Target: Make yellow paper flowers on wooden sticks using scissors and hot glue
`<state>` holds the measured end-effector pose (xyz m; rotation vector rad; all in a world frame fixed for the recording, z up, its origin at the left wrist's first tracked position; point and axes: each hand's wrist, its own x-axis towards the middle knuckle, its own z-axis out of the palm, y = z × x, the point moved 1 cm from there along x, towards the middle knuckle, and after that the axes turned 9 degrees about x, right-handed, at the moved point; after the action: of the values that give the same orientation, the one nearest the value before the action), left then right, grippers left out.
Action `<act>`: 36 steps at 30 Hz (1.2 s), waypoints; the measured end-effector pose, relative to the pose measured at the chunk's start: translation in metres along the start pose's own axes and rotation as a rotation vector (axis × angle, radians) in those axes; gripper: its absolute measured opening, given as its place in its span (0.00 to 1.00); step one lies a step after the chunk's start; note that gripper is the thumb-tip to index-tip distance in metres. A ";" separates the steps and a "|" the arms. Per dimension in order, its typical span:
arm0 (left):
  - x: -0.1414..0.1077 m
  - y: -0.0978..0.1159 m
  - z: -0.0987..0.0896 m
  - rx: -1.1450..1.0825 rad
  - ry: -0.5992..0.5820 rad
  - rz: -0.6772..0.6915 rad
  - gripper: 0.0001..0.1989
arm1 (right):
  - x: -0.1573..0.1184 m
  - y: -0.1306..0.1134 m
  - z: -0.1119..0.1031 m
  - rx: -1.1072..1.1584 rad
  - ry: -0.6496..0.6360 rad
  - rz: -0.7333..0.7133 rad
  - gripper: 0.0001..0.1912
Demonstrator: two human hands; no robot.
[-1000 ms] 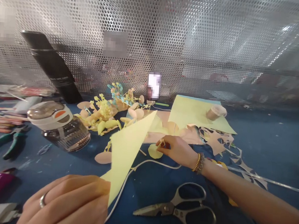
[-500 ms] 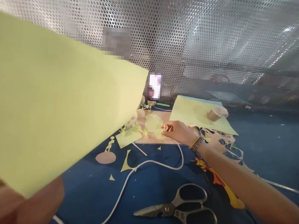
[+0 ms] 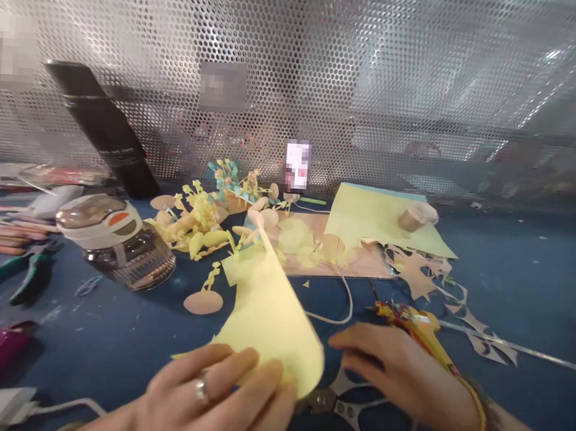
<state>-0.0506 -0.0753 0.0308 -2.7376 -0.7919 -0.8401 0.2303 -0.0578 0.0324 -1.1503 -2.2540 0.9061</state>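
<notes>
My left hand [image 3: 228, 391], with a ring on one finger, grips the near end of a yellow paper sheet [image 3: 267, 305]. The sheet bends over on itself, its curved edge to the right. My right hand [image 3: 395, 371] hovers over the handles of the metal scissors [image 3: 323, 401], fingers loosely apart and nothing visible in them. The scissors' blades are partly covered by the sheet and my left hand. Left of the sheet lies a pale paper oval [image 3: 203, 303] with a small yellow paper chain. Behind it are yellow paper cutouts [image 3: 205, 214].
A glass jar [image 3: 125, 244] leans at left, near green-handled pliers [image 3: 35, 268]. A phone [image 3: 297, 167] stands against the perforated metal wall [image 3: 399, 73]. A small roll [image 3: 417, 217] weighs down yellow paper [image 3: 366, 214]. Cut paper scraps [image 3: 424, 272] and a white cable [image 3: 346, 297] lie nearby.
The raised yellow sheet came down to the middle of the table and bent over, uncovering the jar and cutouts. My right hand drew back from the cutouts to the scissors.
</notes>
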 end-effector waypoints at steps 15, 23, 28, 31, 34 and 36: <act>0.012 0.002 0.018 -0.015 -0.354 -0.055 0.10 | -0.054 0.012 -0.012 -0.098 -0.217 0.175 0.12; -0.017 -0.004 0.009 0.053 -0.431 -0.287 0.11 | -0.019 -0.005 0.000 -0.391 -0.014 -0.255 0.10; -0.015 -0.002 0.018 -0.014 -0.441 -0.277 0.09 | 0.003 -0.006 0.012 -0.496 -0.080 -0.376 0.11; -0.012 -0.003 0.021 -0.047 -0.452 -0.225 0.09 | 0.007 0.000 0.015 -0.531 -0.112 -0.371 0.10; -0.009 -0.004 0.021 -0.070 -0.451 -0.178 0.12 | 0.006 0.003 0.015 -0.522 -0.145 -0.351 0.11; -0.007 -0.004 0.021 -0.081 -0.448 -0.176 0.13 | 0.004 0.004 0.015 -0.493 -0.168 -0.327 0.11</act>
<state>-0.0480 -0.0687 0.0096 -3.0056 -1.1116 -0.2833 0.2205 -0.0585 0.0198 -0.8675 -2.7940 0.3340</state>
